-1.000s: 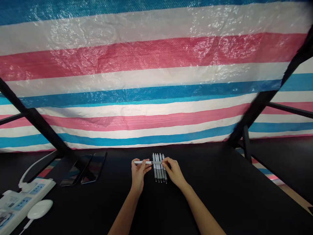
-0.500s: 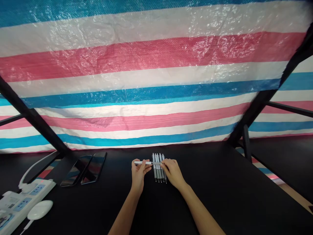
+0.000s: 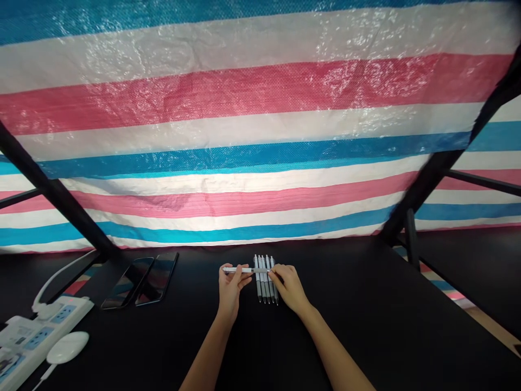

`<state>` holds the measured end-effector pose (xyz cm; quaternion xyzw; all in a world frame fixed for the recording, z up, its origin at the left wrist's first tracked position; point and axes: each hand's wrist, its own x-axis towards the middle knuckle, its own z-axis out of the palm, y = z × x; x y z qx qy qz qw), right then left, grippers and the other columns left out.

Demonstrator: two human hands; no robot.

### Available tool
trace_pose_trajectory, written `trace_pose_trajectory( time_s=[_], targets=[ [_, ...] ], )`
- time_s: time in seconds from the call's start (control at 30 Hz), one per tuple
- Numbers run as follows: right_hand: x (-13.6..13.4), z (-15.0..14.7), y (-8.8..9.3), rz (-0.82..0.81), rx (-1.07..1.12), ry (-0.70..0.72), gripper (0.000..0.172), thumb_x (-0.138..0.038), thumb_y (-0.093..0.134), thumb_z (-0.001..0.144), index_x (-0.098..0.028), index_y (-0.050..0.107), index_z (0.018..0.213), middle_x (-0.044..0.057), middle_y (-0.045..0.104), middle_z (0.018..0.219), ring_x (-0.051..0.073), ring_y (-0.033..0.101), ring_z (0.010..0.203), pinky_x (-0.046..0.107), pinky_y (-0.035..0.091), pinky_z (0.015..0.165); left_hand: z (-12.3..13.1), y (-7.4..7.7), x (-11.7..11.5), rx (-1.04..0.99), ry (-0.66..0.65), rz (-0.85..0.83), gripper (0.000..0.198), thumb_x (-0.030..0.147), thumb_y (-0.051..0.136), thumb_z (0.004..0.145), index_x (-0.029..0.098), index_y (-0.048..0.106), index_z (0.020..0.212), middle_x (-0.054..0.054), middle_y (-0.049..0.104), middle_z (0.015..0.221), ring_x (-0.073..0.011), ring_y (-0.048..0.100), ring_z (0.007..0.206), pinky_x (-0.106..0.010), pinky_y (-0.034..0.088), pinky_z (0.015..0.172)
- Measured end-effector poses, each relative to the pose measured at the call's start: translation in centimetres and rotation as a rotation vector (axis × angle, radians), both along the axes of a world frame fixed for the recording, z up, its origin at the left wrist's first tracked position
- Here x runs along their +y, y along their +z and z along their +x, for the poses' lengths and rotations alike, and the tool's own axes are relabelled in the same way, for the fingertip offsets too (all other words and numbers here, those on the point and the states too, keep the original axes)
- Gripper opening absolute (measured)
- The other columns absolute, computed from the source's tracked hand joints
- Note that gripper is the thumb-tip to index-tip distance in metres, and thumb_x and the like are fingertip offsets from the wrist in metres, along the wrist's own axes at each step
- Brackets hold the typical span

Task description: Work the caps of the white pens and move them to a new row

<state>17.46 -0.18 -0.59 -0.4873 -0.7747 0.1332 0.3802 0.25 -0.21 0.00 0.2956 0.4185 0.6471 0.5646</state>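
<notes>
The left hand [image 3: 230, 285], in the lower middle of the frame, has its thumb and fingers closed around the white barrel of a click pen [image 3: 244, 270], and I see the pen lying level across the view, its grey grip pointing right. On that side I have the right hand [image 3: 291, 285] pinching the pen's tip end between thumb and fingertips, the other fingers curled; exactly where the tip meets the skin is too small for me to make out. The held pen sits below the centre and crosses over a row of five similar pens [image 3: 267, 290], white above and grey below, which lie side by side on the black table [image 3: 366, 326] with their tips toward the bottom of the frame. Further to the left from where I'm looking in, two dark-screened smartphones [image 3: 157, 282] lie aslant, close together. At the lower left edge I can pick out a white power strip [image 3: 61, 323] with a plug [image 3: 48, 310] seated in it, and just beside it a white oval device [image 3: 67, 347] with a cable [image 3: 45, 374]. A striped red, white and blue plastic sheet [image 3: 244, 206] fills the upper frame, with black bars [image 3: 77, 212] slanting down at both sides.
</notes>
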Motion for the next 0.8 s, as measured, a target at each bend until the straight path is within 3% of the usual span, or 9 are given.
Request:
trace_pose_trajectory(
  time_s=[0.1, 0.23, 0.47, 0.67, 0.8],
  targets=[
    [-0.06, -0.06, 0.05, 0.004, -0.015, -0.010, 0.030, -0.031, 0.035, 0.095, -0.019, 0.053, 0.074, 0.000, 0.057, 0.067, 0.015, 0.054, 0.064, 0.029, 0.037, 0.071, 0.13, 0.12, -0.05, -0.002, -0.007, 0.002, 0.047, 0.038, 0.073, 0.066, 0.022, 0.036, 0.091, -0.005, 0.071, 0.083, -0.0183, 0.069, 0.069, -0.028, 0.054, 0.063],
    [-0.19, -0.09, 0.18, 0.025, -0.008, -0.009, 0.023, -0.030, 0.035, 0.095, -0.021, 0.056, 0.092, 0.001, 0.061, 0.076, 0.015, 0.056, 0.069, 0.029, 0.037, 0.072, 0.20, 0.32, -0.13, -0.004, -0.002, -0.019, 0.048, 0.038, 0.073, 0.065, 0.022, 0.036, 0.090, -0.005, 0.070, 0.083, -0.0184, 0.069, 0.069, -0.028, 0.053, 0.063],
    [-0.12, -0.09, 0.31, -0.007, -0.103, 0.002, 0.043, -0.030, 0.027, 0.097, -0.020, 0.050, 0.062, 0.000, 0.053, 0.059, 0.015, 0.051, 0.061, 0.030, 0.036, 0.072, 0.42, 0.52, -0.29, 0.008, -0.028, -0.015, 0.049, 0.039, 0.074, 0.063, 0.022, 0.036, 0.089, -0.005, 0.070, 0.079, -0.0173, 0.068, 0.065, -0.027, 0.053, 0.061],
    [-0.50, -0.11, 0.91, -0.013, -0.020, 0.020, 0.024, -0.035, 0.038, 0.094, -0.021, 0.057, 0.088, 0.000, 0.060, 0.070, 0.015, 0.054, 0.065, 0.030, 0.037, 0.073, 0.50, 0.45, -0.33, 0.004, -0.010, -0.021, 0.048, 0.038, 0.074, 0.064, 0.022, 0.036, 0.089, -0.004, 0.070, 0.080, -0.0177, 0.069, 0.066, -0.028, 0.054, 0.062],
    [-0.34, -0.29, 0.62, -0.016, -0.051, 0.012, 0.036, -0.032, 0.030, 0.096, -0.019, 0.053, 0.072, 0.000, 0.058, 0.066, 0.014, 0.053, 0.063, 0.030, 0.035, 0.073, 0.58, 0.22, -0.37, 0.019, -0.036, -0.012, 0.048, 0.039, 0.073, 0.065, 0.022, 0.036, 0.089, -0.003, 0.070, 0.080, -0.0171, 0.069, 0.066, -0.028, 0.054, 0.063]
  ],
)
